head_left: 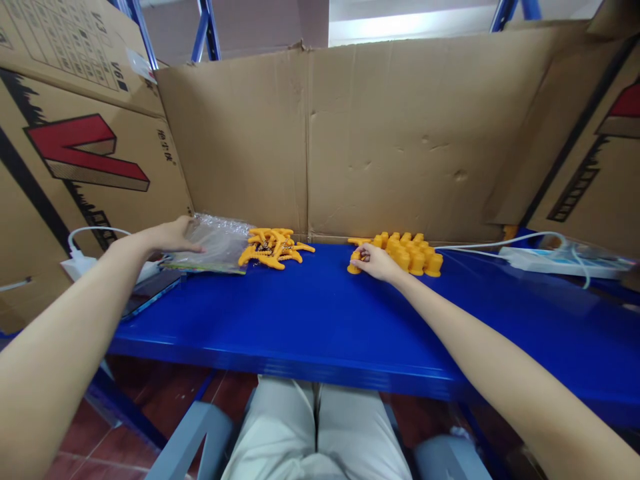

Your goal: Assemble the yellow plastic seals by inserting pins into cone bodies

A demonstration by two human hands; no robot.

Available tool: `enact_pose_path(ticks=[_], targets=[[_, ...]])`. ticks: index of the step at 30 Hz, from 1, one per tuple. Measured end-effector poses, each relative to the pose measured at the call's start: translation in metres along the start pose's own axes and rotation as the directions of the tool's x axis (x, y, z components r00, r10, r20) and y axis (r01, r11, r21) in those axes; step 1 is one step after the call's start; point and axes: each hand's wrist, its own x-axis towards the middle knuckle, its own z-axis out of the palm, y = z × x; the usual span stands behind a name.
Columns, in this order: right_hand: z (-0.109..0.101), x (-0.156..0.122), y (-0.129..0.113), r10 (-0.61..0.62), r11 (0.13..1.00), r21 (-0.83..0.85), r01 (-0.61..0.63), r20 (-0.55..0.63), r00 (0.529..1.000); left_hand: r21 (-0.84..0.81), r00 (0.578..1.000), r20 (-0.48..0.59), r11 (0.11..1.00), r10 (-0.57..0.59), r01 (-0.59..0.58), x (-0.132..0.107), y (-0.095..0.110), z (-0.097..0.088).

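My left hand (175,235) rests flat on a stack of clear plastic bags (215,243) at the back left of the blue shelf (320,320), fingers stretched out. Just right of the bags lies a loose pile of orange curved plastic pieces (274,248). My right hand (376,261) is closed in a pinch on one small orange plastic part (355,262) at the left edge of a group of upright orange parts (413,252) standing at the back of the shelf.
Cardboard walls (400,140) enclose the back and both sides. A white power strip with cable (550,260) lies at the right. A white charger (80,263) and a dark flat device (150,293) sit at the left edge. My knees show below the shelf.
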Motion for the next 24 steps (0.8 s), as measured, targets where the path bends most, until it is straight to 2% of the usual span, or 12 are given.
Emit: enact_pose_path(ticks=[2, 5, 8, 10, 12, 16, 18, 21, 24], targets=[[0.001, 0.000, 0.000, 0.015, 1.000, 0.014, -0.015, 0.003, 1.000, -0.017, 0.994, 0.014, 0.994, 0.111, -0.111, 0.004, 0.016, 0.002], [0.002, -0.001, 0.001, 0.040, 0.999, 0.035, -0.041, 0.027, 0.999, -0.046, 0.958, -0.013, 0.957, 0.287, -0.288, 0.009, 0.049, 0.011], [0.002, -0.001, 0.002, 0.044, 0.998, 0.034, -0.045, 0.037, 0.998, -0.085, 0.910, -0.010, 0.906, 0.415, -0.414, 0.013, 0.087, 0.029], [0.003, -0.001, 0.002, 0.040, 0.999, 0.029, -0.041, 0.039, 0.998, -0.101, 0.889, 0.006, 0.885, 0.457, -0.454, 0.015, 0.111, 0.043], [0.003, -0.002, 0.001, 0.048, 0.998, 0.030, -0.049, 0.043, 0.998, -0.100, 0.882, 0.022, 0.879, 0.470, -0.466, 0.017, 0.131, 0.057], [0.001, -0.004, -0.003, 0.058, 0.998, 0.031, -0.059, 0.051, 0.997, -0.016, 0.937, 0.010, 0.937, 0.350, -0.350, 0.021, 0.158, 0.077], [0.000, -0.005, -0.003, 0.050, 0.998, 0.035, -0.052, 0.055, 0.997, 0.026, 0.944, 0.016, 0.944, 0.329, -0.329, 0.023, 0.165, 0.085], [0.001, -0.003, 0.001, 0.029, 0.999, 0.041, -0.031, 0.049, 0.998, 0.072, 0.934, 0.006, 0.931, 0.358, -0.358, 0.027, 0.172, 0.095], [0.002, -0.001, 0.006, -0.011, 0.998, 0.062, 0.008, 0.046, 0.999, 0.089, 0.900, -0.019, 0.897, 0.436, -0.433, 0.029, 0.180, 0.106]])
